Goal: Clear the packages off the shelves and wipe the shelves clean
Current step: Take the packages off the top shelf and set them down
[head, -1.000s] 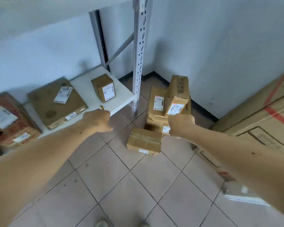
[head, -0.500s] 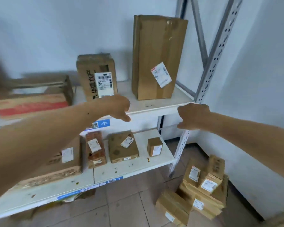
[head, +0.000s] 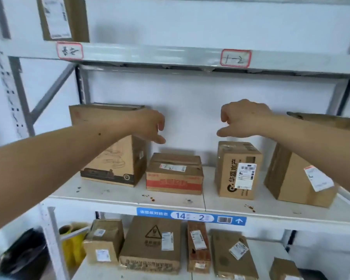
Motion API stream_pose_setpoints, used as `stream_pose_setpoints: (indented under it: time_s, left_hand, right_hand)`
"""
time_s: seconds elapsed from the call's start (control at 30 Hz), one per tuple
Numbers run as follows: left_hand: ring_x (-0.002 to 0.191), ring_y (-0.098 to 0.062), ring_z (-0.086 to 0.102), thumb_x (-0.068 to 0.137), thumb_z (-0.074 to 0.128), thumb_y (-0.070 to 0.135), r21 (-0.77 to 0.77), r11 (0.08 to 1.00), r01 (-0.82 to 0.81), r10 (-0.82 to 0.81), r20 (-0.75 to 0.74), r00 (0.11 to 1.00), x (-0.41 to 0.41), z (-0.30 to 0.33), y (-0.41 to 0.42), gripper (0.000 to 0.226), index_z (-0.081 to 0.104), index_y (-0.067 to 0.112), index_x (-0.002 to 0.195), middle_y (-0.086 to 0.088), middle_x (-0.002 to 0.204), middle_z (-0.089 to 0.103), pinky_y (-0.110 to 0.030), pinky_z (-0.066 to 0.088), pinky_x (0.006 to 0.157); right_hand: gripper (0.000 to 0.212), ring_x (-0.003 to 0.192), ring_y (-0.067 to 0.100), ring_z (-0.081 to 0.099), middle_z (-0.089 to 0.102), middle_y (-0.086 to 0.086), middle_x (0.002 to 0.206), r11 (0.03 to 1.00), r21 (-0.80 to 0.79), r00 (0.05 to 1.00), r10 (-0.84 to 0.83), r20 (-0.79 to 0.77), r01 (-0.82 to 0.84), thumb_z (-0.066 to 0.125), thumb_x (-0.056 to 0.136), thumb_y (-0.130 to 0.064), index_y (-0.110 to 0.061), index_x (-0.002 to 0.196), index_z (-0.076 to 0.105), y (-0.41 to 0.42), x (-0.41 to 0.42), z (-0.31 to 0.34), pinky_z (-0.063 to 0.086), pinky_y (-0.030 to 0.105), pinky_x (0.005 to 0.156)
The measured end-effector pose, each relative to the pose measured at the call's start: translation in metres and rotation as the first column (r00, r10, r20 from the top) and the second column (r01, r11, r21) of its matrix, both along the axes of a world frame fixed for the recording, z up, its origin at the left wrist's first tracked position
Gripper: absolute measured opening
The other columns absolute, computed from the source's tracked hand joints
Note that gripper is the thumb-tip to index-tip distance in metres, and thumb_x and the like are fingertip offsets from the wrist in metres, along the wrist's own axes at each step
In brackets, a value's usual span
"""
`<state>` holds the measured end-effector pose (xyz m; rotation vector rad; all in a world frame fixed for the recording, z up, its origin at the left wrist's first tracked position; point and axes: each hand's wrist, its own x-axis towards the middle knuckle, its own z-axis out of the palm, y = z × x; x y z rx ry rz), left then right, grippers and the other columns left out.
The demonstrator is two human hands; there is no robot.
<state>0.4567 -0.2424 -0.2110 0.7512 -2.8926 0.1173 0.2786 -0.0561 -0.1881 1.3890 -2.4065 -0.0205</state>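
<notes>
Middle shelf [head: 129,196]: we count four packages, red-banded box [head: 174,176] central. Our left hand [head: 150,126] and right hand [head: 245,120] hover above, fingers loose, empty. Risk: a one-sided grab tips neighbours.

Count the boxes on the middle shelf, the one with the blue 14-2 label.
4, left to right: tall printed box behind the left arm, low red-banded box, upright labelled box, large box partly behind the right arm. More may be hidden.
</notes>
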Motion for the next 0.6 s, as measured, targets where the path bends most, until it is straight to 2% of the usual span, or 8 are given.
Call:
stream_pose_setpoints:
  time_s: [0.07, 0.13, 0.27, 0.33, 0.43, 0.6]
  left_hand:
    - [0.096, -0.018, 0.061, 0.081, 0.072, 0.048, -0.032, 0.998, -0.047, 0.045, -0.06, 0.997, 0.042, 0.022, -0.035, 0.032, 0.06, 0.024, 0.098, 0.007, 0.103, 0.067, -0.038, 0.052, 0.087]
    - [0.097, -0.017, 0.06, 0.08, 0.073, 0.049, -0.037, 0.995, -0.088, 0.083, -0.121, 0.989, 0.076, 0.044, -0.064, 0.036, 0.062, 0.024, 0.103, 0.007, 0.102, 0.068, -0.039, 0.052, 0.09]
    - [0.097, -0.016, 0.06, 0.081, 0.075, 0.045, -0.073, 0.985, -0.155, 0.134, -0.234, 0.963, 0.132, 0.086, -0.116, 0.035, 0.06, 0.023, 0.104, 0.008, 0.099, 0.067, -0.032, 0.048, 0.09]
    - [0.097, -0.018, 0.061, 0.081, 0.075, 0.043, -0.098, 0.978, -0.184, 0.149, -0.288, 0.946, 0.152, 0.107, -0.141, 0.034, 0.061, 0.021, 0.102, 0.005, 0.098, 0.068, -0.032, 0.048, 0.089]
    - [0.098, -0.021, 0.061, 0.081, 0.075, 0.044, -0.119, 0.965, -0.234, 0.174, -0.378, 0.909, 0.172, 0.132, -0.176, 0.042, 0.063, 0.017, 0.111, 0.002, 0.102, 0.067, -0.031, 0.046, 0.087]
    - [0.105, -0.023, 0.058, 0.08, 0.075, 0.047, -0.071, 0.957, -0.283, 0.205, -0.526, 0.826, 0.191, 0.161, -0.24, 0.058, 0.056, 0.013, 0.124, -0.003, 0.116, 0.063, -0.036, 0.048, 0.093]
  right_hand:
    - [0.037, 0.106, 0.023, 0.056, 0.061, -0.005, 0.112, 0.996, -0.068, 0.998, 0.066, 0.014, -0.065, 0.066, 0.085, -0.049, -0.025, 0.111, 0.056, -0.036, 0.034, 0.025, 0.043, 0.033, 0.075]
    - [0.034, 0.11, 0.022, 0.053, 0.059, -0.007, 0.11, 0.983, -0.141, 0.992, 0.123, 0.02, -0.119, 0.068, 0.084, -0.049, -0.027, 0.107, 0.056, -0.064, 0.063, 0.049, 0.046, 0.035, 0.081]
    - [0.03, 0.1, 0.021, 0.055, 0.062, -0.005, 0.107, 0.941, -0.279, 0.981, 0.193, -0.026, -0.192, 0.07, 0.082, -0.046, -0.025, 0.101, 0.059, -0.12, 0.105, 0.093, 0.047, 0.036, 0.082]
    - [0.032, 0.102, 0.022, 0.057, 0.063, -0.004, 0.107, 0.924, -0.319, 0.977, 0.211, -0.042, -0.213, 0.071, 0.082, -0.044, -0.023, 0.104, 0.061, -0.15, 0.122, 0.113, 0.048, 0.037, 0.084]
    - [0.038, 0.106, 0.021, 0.055, 0.061, -0.004, 0.113, 0.906, -0.348, 0.969, 0.241, -0.048, -0.242, 0.071, 0.083, -0.045, -0.022, 0.108, 0.057, -0.193, 0.14, 0.137, 0.047, 0.039, 0.088]
    - [0.059, 0.112, 0.024, 0.055, 0.061, -0.003, 0.12, 0.853, -0.431, 0.95, 0.31, -0.033, -0.294, 0.07, 0.082, -0.053, -0.023, 0.128, 0.048, -0.264, 0.153, 0.169, 0.047, 0.04, 0.092]
